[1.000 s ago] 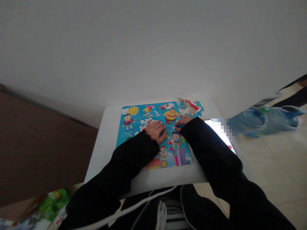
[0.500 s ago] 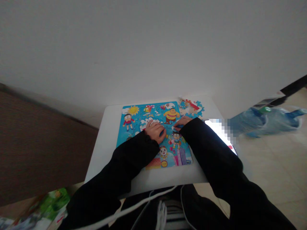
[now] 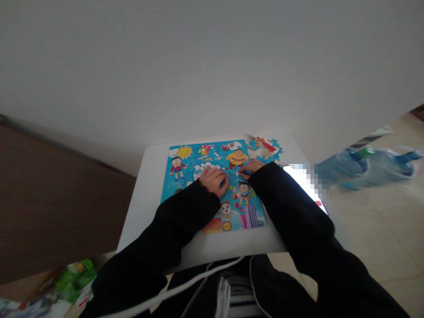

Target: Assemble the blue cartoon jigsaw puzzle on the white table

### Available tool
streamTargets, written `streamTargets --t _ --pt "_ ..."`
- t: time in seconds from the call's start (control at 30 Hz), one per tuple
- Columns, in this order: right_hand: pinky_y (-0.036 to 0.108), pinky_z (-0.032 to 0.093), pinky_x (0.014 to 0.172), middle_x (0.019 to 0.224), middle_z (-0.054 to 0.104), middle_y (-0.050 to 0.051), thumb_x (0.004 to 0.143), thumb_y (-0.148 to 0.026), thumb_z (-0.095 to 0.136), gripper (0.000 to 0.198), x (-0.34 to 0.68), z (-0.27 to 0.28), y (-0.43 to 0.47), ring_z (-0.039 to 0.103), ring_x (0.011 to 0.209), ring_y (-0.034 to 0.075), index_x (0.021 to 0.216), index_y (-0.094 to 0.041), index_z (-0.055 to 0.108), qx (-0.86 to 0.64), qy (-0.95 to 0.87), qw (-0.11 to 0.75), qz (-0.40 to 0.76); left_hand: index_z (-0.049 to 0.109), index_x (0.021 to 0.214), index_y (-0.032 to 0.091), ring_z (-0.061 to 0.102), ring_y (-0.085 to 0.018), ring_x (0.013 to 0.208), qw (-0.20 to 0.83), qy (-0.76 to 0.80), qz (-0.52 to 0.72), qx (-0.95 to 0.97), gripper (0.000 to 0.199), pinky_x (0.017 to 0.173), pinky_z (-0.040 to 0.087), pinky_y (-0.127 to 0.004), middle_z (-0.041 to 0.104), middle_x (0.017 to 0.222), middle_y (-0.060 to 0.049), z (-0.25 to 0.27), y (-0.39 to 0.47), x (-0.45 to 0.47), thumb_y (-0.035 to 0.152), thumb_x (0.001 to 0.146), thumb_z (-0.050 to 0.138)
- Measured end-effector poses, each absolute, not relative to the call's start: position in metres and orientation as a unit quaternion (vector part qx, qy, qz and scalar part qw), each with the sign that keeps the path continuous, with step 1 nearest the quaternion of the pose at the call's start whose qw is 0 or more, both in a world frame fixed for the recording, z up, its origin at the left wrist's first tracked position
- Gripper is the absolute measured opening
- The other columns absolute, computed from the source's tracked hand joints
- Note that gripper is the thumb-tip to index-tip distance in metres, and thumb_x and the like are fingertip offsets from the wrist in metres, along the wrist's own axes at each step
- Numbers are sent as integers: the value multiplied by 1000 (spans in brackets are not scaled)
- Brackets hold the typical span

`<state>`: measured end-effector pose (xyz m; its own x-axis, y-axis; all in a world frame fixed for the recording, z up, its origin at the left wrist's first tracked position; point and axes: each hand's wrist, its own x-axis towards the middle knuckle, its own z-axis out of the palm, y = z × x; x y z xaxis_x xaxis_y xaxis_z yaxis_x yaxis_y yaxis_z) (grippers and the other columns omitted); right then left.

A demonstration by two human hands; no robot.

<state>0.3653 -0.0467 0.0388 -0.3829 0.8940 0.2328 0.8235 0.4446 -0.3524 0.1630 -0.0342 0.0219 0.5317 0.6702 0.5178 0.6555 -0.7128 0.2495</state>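
Note:
A blue jigsaw puzzle (image 3: pixel 180 179) with cartoon figures lies on a small white table, mostly assembled in its tray. My left hand (image 3: pixel 214 180) rests over the middle of the picture, its fingers lying bent on the surface and its thumb apart from them. Just to the right, my right hand (image 3: pixel 251 168) is closed in a pinch on a small puzzle piece (image 3: pixel 237 174) at the board, below the figure in the orange shirt. The fingertips hide most of that piece. Several loose puzzle pieces (image 3: pixel 265 148) are heaped beyond the board's upper right corner.
A lit phone (image 3: pixel 303 185) lies on the right side of the white table (image 3: pixel 139 198), beside my right sleeve. Large blue water bottles (image 3: pixel 351 165) stand on the floor to the right. A wall rises behind the table, and a white cable (image 3: pixel 185 289) crosses my lap.
My right hand has shifted slightly up and its fingers have straightened a little at the board. My left hand has stayed nearly in place.

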Motion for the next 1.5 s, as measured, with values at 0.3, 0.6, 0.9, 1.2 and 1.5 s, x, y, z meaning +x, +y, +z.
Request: streamTargets --t 0.3,0.6,0.9,1.2,1.5 --pt "29 46 82 72 68 0 70 -19 59 10 367 33 -45 64 73 15 75 -20 68 -518 -825 200 107 67 69 18 61 -17 72 30 357 291 887 25 69 49 -32 68 76 -4 22 -33 162 26 80 45" --pt "24 46 65 67 68 1 70 -21 57 12 371 30 -34 61 63 14 74 -19 69 -547 -821 114 118 67 87 19 61 -20 90 55 338 274 899 25 84 47 -39 68 89 -7 12 -31 161 27 81 44" --pt "24 46 64 71 67 3 74 -28 53 17 378 31 -36 61 65 13 76 -18 66 -570 -797 170 102 61 107 18 50 -25 111 43 347 230 908 33 95 38 -47 63 107 -8 6 -31 161 33 81 45" --pt "24 47 64 71 67 2 75 -27 52 17 382 28 -33 61 65 13 78 -18 66 -560 -799 188 116 59 110 17 48 -25 113 44 340 229 911 35 96 37 -47 62 110 -8 7 -30 161 33 82 43" --pt "23 47 58 67 65 0 72 -26 55 12 378 34 -38 60 62 13 72 -19 65 -578 -771 214 159 61 105 18 52 -24 110 35 348 269 898 31 92 42 -43 62 109 -8 7 -29 160 30 80 46"
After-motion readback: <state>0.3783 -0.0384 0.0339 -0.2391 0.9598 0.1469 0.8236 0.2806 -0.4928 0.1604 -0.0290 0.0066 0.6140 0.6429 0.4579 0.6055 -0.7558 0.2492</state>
